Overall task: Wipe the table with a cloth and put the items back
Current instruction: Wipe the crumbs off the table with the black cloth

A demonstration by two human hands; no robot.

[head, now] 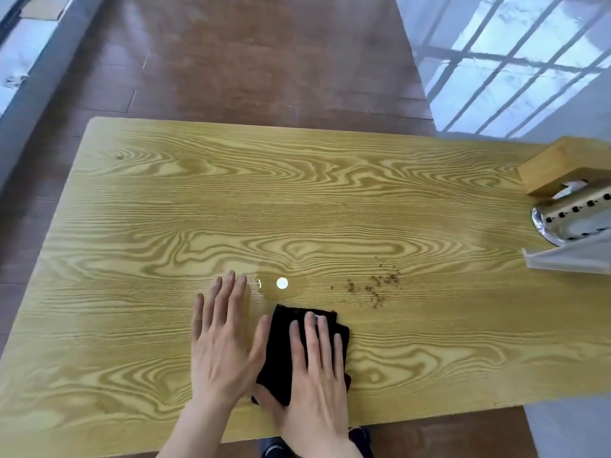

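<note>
A folded black cloth [284,345] lies on the yellow wood-grain table [165,209] near its front edge. My right hand [317,375] presses flat on the cloth, fingers spread. Beside it, my left hand [224,338] rests flat on the bare tabletop, its thumb touching the cloth's left edge. Just beyond the cloth is a clear puddle of liquid [281,285] with a bright reflection in it. Brown crumbs [377,287] are scattered to the right of the puddle.
At the table's right edge stand a wooden box [562,166], a perforated metal holder [575,219] and a clear plastic stand [568,259]. Brown wooden floor lies beyond the table, with a glossy white surface at the upper right.
</note>
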